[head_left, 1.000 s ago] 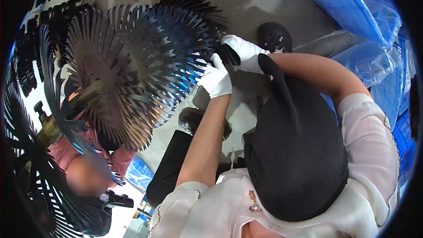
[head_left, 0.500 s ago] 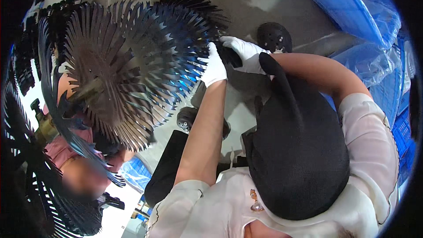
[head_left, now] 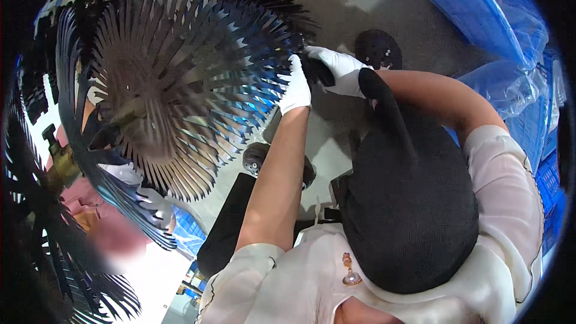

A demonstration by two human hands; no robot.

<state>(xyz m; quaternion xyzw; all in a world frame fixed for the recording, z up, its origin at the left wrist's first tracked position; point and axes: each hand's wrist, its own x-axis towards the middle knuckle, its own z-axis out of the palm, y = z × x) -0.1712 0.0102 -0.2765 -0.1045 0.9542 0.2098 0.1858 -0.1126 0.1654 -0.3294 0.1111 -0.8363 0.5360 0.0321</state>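
Note:
My left hand (head_left: 295,89), in a white glove, is at the right rim of a large round rack of dark, thin, forked slats (head_left: 180,54). Its thumb points up, and the slats partly hide its other fingers, so its grip cannot be told. Just to the right, my white-gloved right hand (head_left: 341,71) bends round a dark, flat-looking piece (head_left: 319,73) beside the rim. The kind of piece is too dark to make out. At the rack's middle sits a brass-coloured hub (head_left: 129,113), blurred behind the slats.
A second slatted rack (head_left: 78,264) stands at lower left, near a person in a pink top (head_left: 84,195). Blue crates (head_left: 468,12) with clear plastic film (head_left: 510,90) line the right. Black round bases (head_left: 378,49) stand on the floor. A black chair back (head_left: 414,204) is close to me.
The slats have shifted slightly, and more of my left fingers is hidden behind them. Both my hands stay near the rim. White-gloved hands of the other person now show at lower left.

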